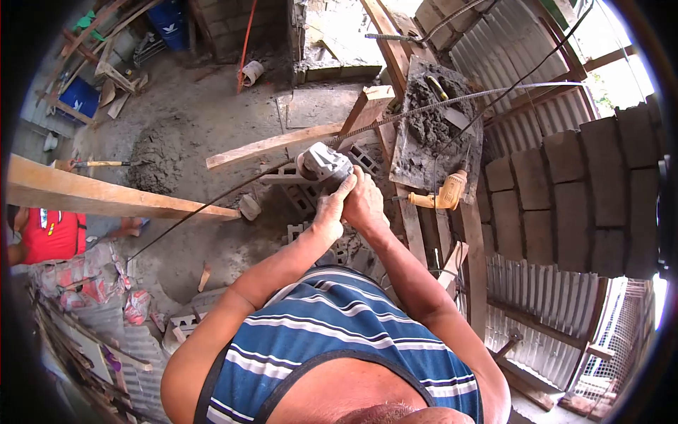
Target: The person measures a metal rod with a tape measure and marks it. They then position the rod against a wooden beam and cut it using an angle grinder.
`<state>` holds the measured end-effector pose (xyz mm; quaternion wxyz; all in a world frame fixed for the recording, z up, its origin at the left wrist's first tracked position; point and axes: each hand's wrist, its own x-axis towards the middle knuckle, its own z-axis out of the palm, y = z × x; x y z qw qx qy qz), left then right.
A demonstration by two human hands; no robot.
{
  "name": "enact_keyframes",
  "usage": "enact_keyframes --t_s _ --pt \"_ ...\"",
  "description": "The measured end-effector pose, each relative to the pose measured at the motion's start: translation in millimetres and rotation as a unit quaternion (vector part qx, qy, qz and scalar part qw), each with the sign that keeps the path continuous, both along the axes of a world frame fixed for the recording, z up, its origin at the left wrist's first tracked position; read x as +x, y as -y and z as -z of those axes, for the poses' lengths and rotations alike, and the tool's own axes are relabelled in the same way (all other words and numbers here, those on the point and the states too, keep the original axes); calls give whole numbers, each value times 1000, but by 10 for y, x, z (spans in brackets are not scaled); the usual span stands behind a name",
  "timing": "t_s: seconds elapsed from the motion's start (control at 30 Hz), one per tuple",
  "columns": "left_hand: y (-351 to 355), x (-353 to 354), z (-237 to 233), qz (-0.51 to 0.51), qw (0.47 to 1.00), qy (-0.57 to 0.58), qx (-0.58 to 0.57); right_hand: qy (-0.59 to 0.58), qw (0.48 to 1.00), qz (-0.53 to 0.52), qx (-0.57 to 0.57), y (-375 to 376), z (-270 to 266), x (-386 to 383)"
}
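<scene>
Both hands are closed around an angle grinder, its grey metal head pointing away from my body. My left hand wraps the near side of its body. My right hand grips it just to the right, against the left one. A long ribbed steel bar runs across the view and passes right at the grinder's head. The grinder's disc is mostly hidden. Hollow concrete blocks lie below the grinder. Right of my right hand, a yellow power drill rests by the mortar board.
A board with wet mortar and a trowel stands at the right. Wooden planks cross the middle. A thick beam juts in from the left, near a person in red. A block wall rises at the right.
</scene>
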<state>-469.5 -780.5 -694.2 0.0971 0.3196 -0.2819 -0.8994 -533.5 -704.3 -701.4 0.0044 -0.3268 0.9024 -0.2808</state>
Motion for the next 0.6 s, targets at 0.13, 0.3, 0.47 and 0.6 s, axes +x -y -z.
enact_keyframes --t_s 0.13,0.3,0.47,0.6 --pt "34 102 85 -44 999 4 -14 49 996 -67 26 -27 -198 67" --pt "255 238 209 -1 995 -103 18 196 970 -130 -64 -218 -421 -74" --pt "388 258 291 54 983 -173 22 389 914 -116 -2 -389 -545 -127" --pt "355 168 80 76 980 -178 41 176 983 -22 55 -305 -489 80"
